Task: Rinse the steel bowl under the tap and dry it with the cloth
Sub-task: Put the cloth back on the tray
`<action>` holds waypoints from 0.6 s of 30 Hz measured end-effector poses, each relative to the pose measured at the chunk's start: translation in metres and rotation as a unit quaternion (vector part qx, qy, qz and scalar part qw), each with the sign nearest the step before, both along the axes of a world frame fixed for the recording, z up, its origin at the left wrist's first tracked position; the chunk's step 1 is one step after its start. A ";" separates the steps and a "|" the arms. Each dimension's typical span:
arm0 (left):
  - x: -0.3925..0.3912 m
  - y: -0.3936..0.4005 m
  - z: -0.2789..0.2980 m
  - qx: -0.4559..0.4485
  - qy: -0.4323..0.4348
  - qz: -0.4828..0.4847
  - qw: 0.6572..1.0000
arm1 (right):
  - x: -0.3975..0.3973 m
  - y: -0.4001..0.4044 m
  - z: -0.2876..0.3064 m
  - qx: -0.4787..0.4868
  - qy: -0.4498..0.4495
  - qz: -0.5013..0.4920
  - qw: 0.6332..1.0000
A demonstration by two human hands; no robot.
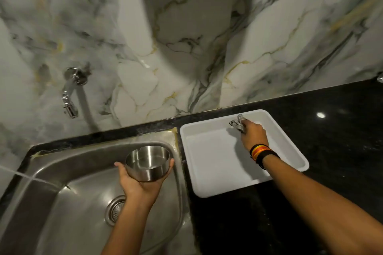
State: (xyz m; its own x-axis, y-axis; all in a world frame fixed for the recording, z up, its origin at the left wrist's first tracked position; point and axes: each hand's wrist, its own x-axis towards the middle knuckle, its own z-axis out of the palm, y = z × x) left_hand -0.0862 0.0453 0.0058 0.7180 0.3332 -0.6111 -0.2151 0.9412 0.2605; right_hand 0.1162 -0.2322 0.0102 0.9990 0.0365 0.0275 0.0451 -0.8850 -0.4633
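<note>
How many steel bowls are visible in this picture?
1. The steel bowl is held in the left hand over the sink. No other bowl shows.

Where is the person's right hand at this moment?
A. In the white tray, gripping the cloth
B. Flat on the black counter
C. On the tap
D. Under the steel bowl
A: the right hand reaches into the white tray and closes on the crumpled cloth, while the left hand holds the steel bowl over the sink.
</note>
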 end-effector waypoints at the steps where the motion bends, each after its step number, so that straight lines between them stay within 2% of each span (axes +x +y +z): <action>1: 0.006 -0.011 -0.001 0.005 0.005 -0.005 1.000 | 0.006 -0.015 -0.008 -0.030 -0.016 0.009 0.999; 3: 0.015 -0.029 -0.005 0.009 0.007 -0.015 1.000 | 0.013 -0.040 -0.031 -0.081 0.008 0.033 0.996; 5: 0.022 -0.043 -0.008 0.007 0.004 -0.023 1.000 | 0.011 -0.056 -0.052 -0.125 0.091 0.070 0.985; 7: 0.028 -0.058 -0.008 0.007 -0.002 -0.036 0.999 | 0.007 -0.064 -0.062 -0.122 0.139 0.104 0.977; 10: 0.034 -0.076 -0.004 0.008 -0.005 -0.043 0.999 | -0.001 -0.054 -0.053 -0.001 0.111 0.082 0.990; 12: 0.042 -0.087 -0.002 0.020 -0.008 -0.046 0.999 | -0.013 -0.034 -0.038 0.144 0.075 0.067 0.984; 13: 0.049 -0.091 -0.002 0.024 -0.003 -0.046 0.999 | -0.022 -0.022 -0.029 0.235 0.088 0.073 0.965; 15: 0.064 -0.099 -0.004 0.031 0.016 -0.041 0.999 | -0.036 0.000 -0.013 0.373 0.183 0.090 0.905; 17: 0.079 -0.106 -0.007 0.052 0.039 -0.035 0.997 | -0.045 0.014 -0.007 0.424 0.259 0.104 0.862; 18: 0.084 -0.110 -0.008 0.058 0.048 -0.037 0.996 | -0.047 0.017 -0.006 0.424 0.262 0.104 0.861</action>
